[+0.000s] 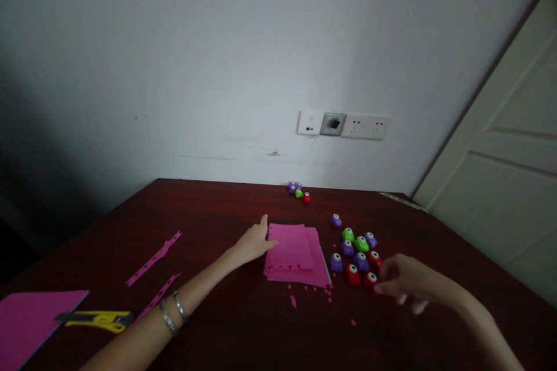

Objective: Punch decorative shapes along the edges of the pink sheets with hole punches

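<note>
My left hand [253, 240] lies on the dark red table [226, 324], its fingers resting on the left edge of a stack of pink foam sheets [293, 255]. To the right of the stack sits a cluster of small craft punches [357, 252] in purple, green and red. My right hand [407, 282] hovers at the cluster's near right side, fingers curled and close to a red punch [370, 279]; whether it grips anything is unclear.
A second small group of punches [298, 190] sits near the wall. Two punched pink strips [153, 259] lie at left, with a yellow utility knife [98, 319] on a larger pink sheet [26, 322]. Pink scraps [311, 295] dot the table. A door [505, 185] stands at right.
</note>
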Available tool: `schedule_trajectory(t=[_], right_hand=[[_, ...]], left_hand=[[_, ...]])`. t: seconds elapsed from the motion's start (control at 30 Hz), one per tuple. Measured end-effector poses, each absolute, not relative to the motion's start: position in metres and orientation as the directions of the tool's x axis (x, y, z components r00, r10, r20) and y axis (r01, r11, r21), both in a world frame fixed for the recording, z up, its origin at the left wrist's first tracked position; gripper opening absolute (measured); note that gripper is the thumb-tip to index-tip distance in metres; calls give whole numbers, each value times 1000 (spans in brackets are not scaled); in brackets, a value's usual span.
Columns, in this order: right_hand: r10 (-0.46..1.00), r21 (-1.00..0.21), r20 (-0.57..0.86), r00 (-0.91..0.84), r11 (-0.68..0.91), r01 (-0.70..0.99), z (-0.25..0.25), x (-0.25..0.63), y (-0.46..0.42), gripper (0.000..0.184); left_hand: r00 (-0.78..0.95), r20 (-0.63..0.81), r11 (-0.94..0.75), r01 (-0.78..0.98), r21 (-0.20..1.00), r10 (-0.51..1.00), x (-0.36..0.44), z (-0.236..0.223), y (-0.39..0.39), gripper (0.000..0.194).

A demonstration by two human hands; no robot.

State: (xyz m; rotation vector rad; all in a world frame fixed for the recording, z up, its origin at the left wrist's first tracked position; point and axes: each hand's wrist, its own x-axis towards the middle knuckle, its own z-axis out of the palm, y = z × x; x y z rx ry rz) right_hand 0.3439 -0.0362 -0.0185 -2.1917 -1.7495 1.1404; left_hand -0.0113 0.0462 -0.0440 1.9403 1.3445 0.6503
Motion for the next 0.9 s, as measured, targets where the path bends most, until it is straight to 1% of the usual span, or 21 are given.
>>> schedule_trajectory(t=[0.1, 0.17, 0.27, 0.37, 0.43, 0.53, 0.67, 0.9], right_hand=[[884, -514, -462, 65, -327, 793, -13, 346, -39, 32], [886, -512, -455, 84, -338, 790, -9, 348, -41, 35], [888, -520, -443, 119, -363, 773, -5, 349, -43, 39], [899, -527, -407, 162, -376, 762, -3, 349, -41, 42], [914, -533, -367, 171, -358, 767, -3, 348, -39, 42], [942, -548, -299, 154, -301, 780, -5, 344, -35, 38], [979, -569, -178, 102, -187, 801, -10, 338, -29, 33], [1000, -583, -26, -15, -3, 813, -14, 327, -26, 35]], left_hand=[[328, 88, -280, 603, 747, 940, -19, -41, 55, 60], [311, 124, -305, 643, 702, 942, -25, -36, 62, 49], [284, 177, -330, 700, 633, 942, -33, -28, 76, 41], [263, 243, -357, 710, 607, 934, -34, -23, 94, 33], [257, 260, -364, 721, 590, 931, -28, -23, 109, 28], [290, 247, -380, 748, 544, 925, -8, -24, 136, 24], [318, 261, -409, 770, 490, 912, 25, -26, 176, 24], [357, 216, -415, 828, 376, 909, 58, -36, 228, 25]])
